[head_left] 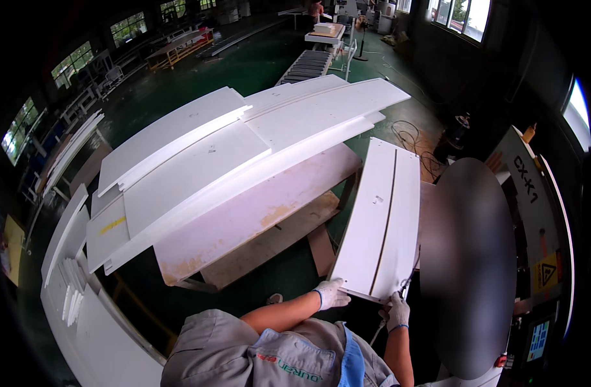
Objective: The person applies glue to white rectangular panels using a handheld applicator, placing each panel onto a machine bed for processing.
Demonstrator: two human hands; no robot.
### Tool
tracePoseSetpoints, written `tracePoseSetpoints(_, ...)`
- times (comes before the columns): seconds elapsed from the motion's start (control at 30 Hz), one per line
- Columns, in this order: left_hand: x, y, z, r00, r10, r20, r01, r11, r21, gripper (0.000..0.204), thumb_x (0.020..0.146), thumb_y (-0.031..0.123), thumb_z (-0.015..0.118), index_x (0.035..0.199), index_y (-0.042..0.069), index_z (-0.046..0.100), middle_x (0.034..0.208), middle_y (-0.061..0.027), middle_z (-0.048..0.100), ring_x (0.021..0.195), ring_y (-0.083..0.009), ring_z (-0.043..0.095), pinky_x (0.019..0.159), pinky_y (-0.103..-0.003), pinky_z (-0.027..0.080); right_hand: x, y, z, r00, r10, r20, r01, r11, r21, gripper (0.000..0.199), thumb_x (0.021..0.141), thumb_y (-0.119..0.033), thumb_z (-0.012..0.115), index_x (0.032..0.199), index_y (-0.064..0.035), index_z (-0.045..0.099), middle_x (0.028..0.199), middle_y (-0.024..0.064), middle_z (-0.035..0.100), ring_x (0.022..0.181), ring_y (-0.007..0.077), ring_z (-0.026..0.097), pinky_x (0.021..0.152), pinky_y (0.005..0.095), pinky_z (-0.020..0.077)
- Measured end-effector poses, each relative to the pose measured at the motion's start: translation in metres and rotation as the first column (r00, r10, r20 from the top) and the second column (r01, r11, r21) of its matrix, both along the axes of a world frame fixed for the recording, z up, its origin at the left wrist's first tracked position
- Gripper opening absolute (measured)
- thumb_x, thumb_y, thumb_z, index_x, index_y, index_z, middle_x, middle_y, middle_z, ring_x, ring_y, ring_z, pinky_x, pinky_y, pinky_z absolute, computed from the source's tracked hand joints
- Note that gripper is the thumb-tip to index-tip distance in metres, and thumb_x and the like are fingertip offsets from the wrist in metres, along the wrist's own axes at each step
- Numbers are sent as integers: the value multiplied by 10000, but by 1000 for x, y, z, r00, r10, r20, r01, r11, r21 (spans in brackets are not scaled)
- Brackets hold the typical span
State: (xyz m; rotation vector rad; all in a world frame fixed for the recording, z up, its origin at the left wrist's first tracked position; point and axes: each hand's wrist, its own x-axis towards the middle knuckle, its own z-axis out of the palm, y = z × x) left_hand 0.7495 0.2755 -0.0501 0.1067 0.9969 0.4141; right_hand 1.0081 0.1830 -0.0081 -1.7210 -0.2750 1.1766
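Observation:
A long white panel point(373, 213) with a dark lengthwise groove stretches away in front of me. At its near left corner my left hand point(333, 295), in a white glove, is closed on the panel's edge. By the near right corner my right hand point(397, 311), gloved too, is closed round a small dark tool with a nozzle that looks like an air blow gun point(406, 287). A pale hose point(377, 335) hangs below this hand. The tool's handle is mostly hidden by my fingers.
On my left, stacked white panels point(199, 174) lie on a worn wooden table point(211, 255). More white boards and strips point(70, 293) stand at far left. A machine with a screen point(538, 340) is at right, beside a large blurred patch. Cables point(408, 135) lie on the floor beyond.

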Motion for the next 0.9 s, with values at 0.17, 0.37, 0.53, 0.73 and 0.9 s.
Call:
tracePoseSetpoints(0.17, -180, 82, 33, 883, -428, -192, 466, 757, 458, 474, 1034, 409, 567, 1299, 17, 570, 1169, -200, 666, 986, -399, 691, 816, -494, 573, -41, -18, 7, 930, -289, 227, 277, 957, 84, 237, 1023, -305, 641, 973, -80, 585, 660, -12, 508, 492, 80, 442, 425, 239, 336)
tracePoseSetpoints(0.37, -543, 134, 53, -573, 662, -484, 456, 748, 483, 480, 935, 423, 659, 1273, 83, 634, 1295, -202, 627, 1121, -409, 634, 969, -503, 504, -187, 5, 82, 935, -209, 287, 223, 975, -16, 375, 1005, -429, 660, 920, -65, 630, 684, 61, 641, 471, 122, 512, 428, 253, 375)
tracePoseSetpoints(0.53, -719, 70, 79, -503, 19, -864, -366, 901, 233, 665, 871, 542, 680, 1338, 75, 607, 1359, -194, 618, 1235, -410, 577, 1060, -520, 449, -227, 52, 43, 939, 174, 297, -186, 982, 14, 341, 997, -369, 679, 949, -33, 651, 697, 82, 668, 492, 140, 551, 444, 268, 413)
tracePoseSetpoints(0.73, -647, 30, 71, -504, 73, -860, -257, 939, 230, 780, 835, 563, 708, 1375, 23, 551, 1309, -232, 617, 1248, -428, 560, 1072, -565, 431, -271, 104, 36, 887, 423, 184, -438, 897, 51, 262, 984, -286, 691, 941, -28, 671, 729, 63, 684, 570, 132, 612, 500, 279, 471)
tracePoseSetpoints(0.9, -511, -24, 92, -522, 311, -795, 259, 945, 199, 1085, 698, 590, 825, 1503, -9, 414, 1545, -277, 402, 1457, -458, 344, 1200, -589, 279, -303, 135, 58, 811, 557, 177, -575, 815, 68, 219, 1004, -254, 666, 942, -45, 681, 746, 40, 683, 616, 123, 618, 535, 279, 478)
